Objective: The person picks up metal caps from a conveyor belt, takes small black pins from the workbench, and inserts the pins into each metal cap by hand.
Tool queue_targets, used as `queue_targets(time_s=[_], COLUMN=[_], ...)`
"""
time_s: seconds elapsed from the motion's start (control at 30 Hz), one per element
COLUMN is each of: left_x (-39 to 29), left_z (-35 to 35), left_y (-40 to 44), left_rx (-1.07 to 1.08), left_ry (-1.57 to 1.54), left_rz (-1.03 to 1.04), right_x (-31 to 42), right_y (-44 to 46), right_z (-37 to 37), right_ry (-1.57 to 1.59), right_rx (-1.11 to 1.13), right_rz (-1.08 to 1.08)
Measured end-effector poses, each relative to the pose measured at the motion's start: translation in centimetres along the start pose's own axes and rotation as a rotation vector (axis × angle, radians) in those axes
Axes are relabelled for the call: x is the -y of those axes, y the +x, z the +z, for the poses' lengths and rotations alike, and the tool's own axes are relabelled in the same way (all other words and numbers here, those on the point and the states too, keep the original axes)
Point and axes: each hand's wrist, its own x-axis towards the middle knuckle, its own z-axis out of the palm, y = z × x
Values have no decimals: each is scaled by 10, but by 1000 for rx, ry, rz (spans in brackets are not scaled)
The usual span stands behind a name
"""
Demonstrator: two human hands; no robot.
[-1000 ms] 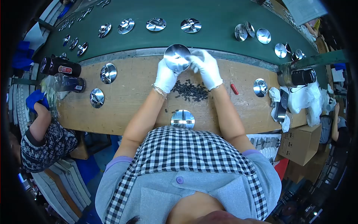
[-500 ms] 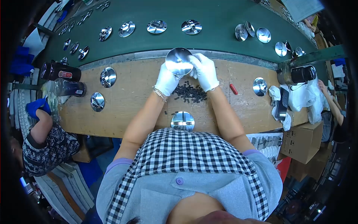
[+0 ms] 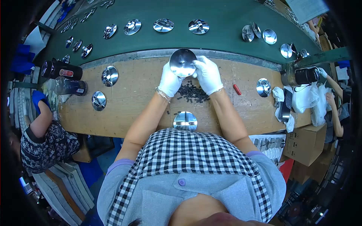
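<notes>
A shiny round metal disc [image 3: 182, 63] is held up over the bench near its back edge, its mirror-like face towards me. My left hand [image 3: 170, 80], in a white glove, grips it from the left and below, with the fingers partly behind it. At its right edge my right hand [image 3: 207, 75], also gloved, is closed with thumb and fingertips against the rim. Whether those fingertips also pinch something small, I cannot tell. Below the hands lies a heap of small black pins [image 3: 192, 93]. Closer to my apron sits another metal disc [image 3: 185, 121] with a bar across it.
More discs lie on the bench, such as a left one [image 3: 109, 76] and a right one [image 3: 263, 87]. A red cylindrical piece [image 3: 236, 89] lies right of the pins. Behind, a green conveyor belt [image 3: 166, 41] carries several discs. Dark bottles [image 3: 62, 71] stand left; people sit at both sides.
The discs on the belt have shifted right. My hands stay nearly in place, with the held disc slightly turned. At the right, another person's gloved hand has come into view by the dark container.
</notes>
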Motion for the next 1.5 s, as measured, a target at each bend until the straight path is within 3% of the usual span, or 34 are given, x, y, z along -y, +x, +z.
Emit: queue_targets(time_s=[0.17,0.23,0.3,0.4,0.63,0.7,0.9,0.97,1.1,1.17,1.3,1.43,1.5], left_x=[-13,-17,-17,-9,-10,-11,-12,-10,-7,-10,-15,-2,0], left_z=[5,7,6,4,11,14,17,11,12,16,21,13,8], left_y=[-1,-3,-4,-1,-2,-2,-7,-3,-1,-4,-6,-4,-1], left_rx=[2,5,7,8,-26,-105,-143,-128,-94,-115,-205,-157,-83], left_ry=[110,212,266,65,-76,-237,-98,-108,-125,-175,-149,-248,-35], left_rz=[66,132,161,127,20,-98,44,20,-69,-66,-2,-52,-48], right_x=[-9,-14,-12,-9,2,6,-2,-2,0,0,1,0,3], right_y=[7,12,13,12,6,4,3,0,3,5,1,-2,-3], right_z=[3,7,7,4,5,7,5,3,6,5,3,-1,1], right_ry=[-12,119,5,244,-57,-156,-36,185,224,-14,9,179,280], right_rx=[-36,-142,-166,-84,-92,-91,-78,-12,-93,-105,-101,-28,-39], right_rz=[-17,-55,-107,2,-119,-163,-105,-29,-33,-71,-51,-12,26])
